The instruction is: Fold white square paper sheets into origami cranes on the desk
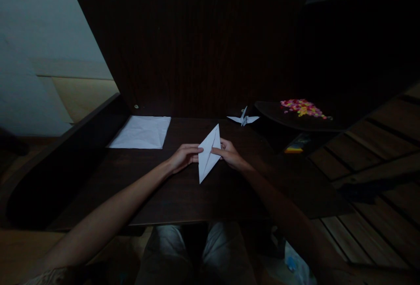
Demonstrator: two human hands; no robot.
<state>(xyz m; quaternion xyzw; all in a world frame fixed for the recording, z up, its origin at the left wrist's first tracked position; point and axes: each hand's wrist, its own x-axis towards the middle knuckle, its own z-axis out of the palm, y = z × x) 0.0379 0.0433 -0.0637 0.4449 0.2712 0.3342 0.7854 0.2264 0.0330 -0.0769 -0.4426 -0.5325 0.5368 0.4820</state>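
Observation:
A white sheet of paper folded into a diamond (207, 158) is held above the dark desk, tilted, with a lengthwise slit down its middle. My left hand (184, 157) grips its left edge, thumb on the front and fingers behind. At the right edge my right hand (230, 154) pinches it, the thumb lying over the middle slit; its other fingers are partly hidden behind the paper. Beyond my hands a folded white paper crane (243, 119) with spread wings stands by the back panel.
White paper sheets (142, 132) lie at the desk's back left, beside the raised side panel (65, 158). On the right, a small shelf (275, 112) bears a heap of small colourful pieces (305, 108). A yellow-orange item (293, 150) sits beneath it.

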